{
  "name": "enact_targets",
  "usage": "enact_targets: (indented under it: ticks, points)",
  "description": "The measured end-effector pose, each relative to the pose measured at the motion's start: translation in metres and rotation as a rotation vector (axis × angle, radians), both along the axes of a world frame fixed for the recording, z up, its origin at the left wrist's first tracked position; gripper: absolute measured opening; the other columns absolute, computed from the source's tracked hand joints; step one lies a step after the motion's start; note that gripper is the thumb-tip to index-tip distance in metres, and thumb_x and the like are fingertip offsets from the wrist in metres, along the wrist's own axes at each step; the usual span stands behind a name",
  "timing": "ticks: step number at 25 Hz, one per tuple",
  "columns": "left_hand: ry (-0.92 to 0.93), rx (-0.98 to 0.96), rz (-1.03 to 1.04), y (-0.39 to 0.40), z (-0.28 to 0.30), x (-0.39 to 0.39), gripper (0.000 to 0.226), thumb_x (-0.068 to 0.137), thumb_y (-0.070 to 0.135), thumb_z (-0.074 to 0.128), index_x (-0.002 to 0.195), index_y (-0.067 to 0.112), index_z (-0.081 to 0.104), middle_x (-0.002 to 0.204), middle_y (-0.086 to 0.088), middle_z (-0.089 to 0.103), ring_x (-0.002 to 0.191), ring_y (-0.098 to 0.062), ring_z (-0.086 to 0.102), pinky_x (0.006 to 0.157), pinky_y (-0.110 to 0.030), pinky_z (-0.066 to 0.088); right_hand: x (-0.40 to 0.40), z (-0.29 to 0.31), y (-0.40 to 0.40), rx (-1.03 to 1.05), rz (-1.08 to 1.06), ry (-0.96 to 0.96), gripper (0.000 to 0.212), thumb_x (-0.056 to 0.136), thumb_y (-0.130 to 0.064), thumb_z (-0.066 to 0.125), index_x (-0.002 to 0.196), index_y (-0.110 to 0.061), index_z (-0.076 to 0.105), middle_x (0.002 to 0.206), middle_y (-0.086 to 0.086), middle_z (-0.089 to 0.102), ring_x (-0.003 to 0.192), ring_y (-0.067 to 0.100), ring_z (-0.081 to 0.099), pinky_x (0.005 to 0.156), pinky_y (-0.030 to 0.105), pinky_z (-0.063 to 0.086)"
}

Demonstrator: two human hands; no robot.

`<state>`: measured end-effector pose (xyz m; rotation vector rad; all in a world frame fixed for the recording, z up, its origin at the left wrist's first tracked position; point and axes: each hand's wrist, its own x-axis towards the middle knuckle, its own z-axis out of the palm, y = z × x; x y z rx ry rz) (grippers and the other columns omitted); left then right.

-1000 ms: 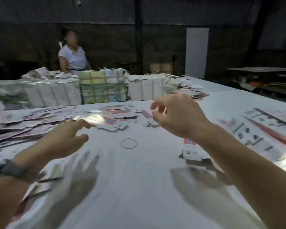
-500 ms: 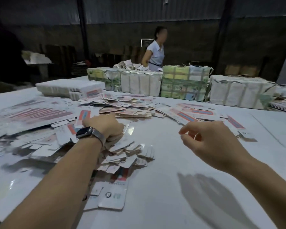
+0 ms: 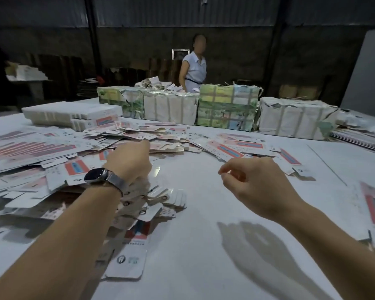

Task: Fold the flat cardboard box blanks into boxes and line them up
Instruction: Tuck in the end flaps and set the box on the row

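Blanks (image 3: 126, 210) lie fanned in a loose pile on the white table (image 3: 204, 256) — flat, printed red and white. The left hand (image 3: 129, 162), watch (image 3: 95, 174) on its wrist, presses down on the pile with fingers curled under; whether it grips a blank I cannot tell. Right of the pile, the right hand (image 3: 250, 184) hovers above bare table, fingers loosely curled, holding nothing. Beyond the pile stand wrapped bundles (image 3: 225, 109), and behind them a person (image 3: 194, 68). More blanks (image 3: 236, 148) lie scattered between pile and bundles.
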<state>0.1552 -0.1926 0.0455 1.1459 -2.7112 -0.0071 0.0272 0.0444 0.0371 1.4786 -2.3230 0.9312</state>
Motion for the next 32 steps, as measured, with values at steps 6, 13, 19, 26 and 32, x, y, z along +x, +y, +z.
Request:
enact_targets:
  ticks: [6,13,19,26,32]
  points:
    - [0.594,0.027,-0.379,0.080,0.033,-0.039,0.069,0.086,-0.003,0.055,0.142,0.032,0.034,0.094,-0.005,0.066,0.078,-0.031,0.064,0.056,-0.042,0.056,-0.009,0.013,-0.004,-0.159,-0.037,-0.048,0.013,0.084,-0.026,0.062,0.086,-0.030,0.074,0.056,-0.017,0.055,0.064,0.010,0.053,0.072,0.033,0.049]
    - [0.722,0.566,-0.615,0.129,0.053,-0.093,0.019,0.087,0.016,0.069,0.099,0.029,0.065,0.073,0.008,0.072,0.063,0.002,0.069,0.047,-0.013,0.047,-0.035,0.047,0.021,-0.397,-0.117,-0.103,0.016,0.082,-0.022,0.061,0.081,-0.030,0.074,0.077,-0.008,0.072,0.077,0.015,0.067,0.072,0.037,0.057]
    - [0.857,1.066,-0.703,0.156,0.035,-0.106,0.029,0.094,0.010,0.050,0.107,0.030,0.068,0.089,0.002,0.076,0.076,-0.014,0.071,0.063,-0.030,0.056,-0.051,0.052,0.036,-0.681,-0.253,0.076,0.015,0.089,-0.019,0.066,0.103,-0.016,0.067,0.094,-0.001,0.066,0.076,0.013,0.060,0.064,0.037,0.058]
    - [0.718,1.415,-1.016,0.175,0.015,-0.106,0.050,0.081,-0.006,0.046,0.123,0.020,0.054,0.095,-0.007,0.072,0.088,-0.022,0.072,0.072,-0.036,0.061,-0.061,0.048,0.038,-0.718,-0.278,-0.099,0.045,0.094,-0.036,0.056,0.138,-0.027,0.051,0.114,-0.006,0.037,0.092,-0.006,0.048,0.076,0.017,0.054]
    - [0.869,1.334,-1.004,0.174,0.018,-0.105,0.049,0.093,0.018,0.052,0.137,0.035,0.039,0.100,-0.011,0.070,0.081,-0.027,0.072,0.067,-0.038,0.059,-0.061,0.042,0.046,-0.562,-0.294,0.041,0.029,0.095,-0.037,0.057,0.120,-0.025,0.066,0.104,-0.006,0.042,0.084,0.006,0.050,0.074,0.041,0.058]
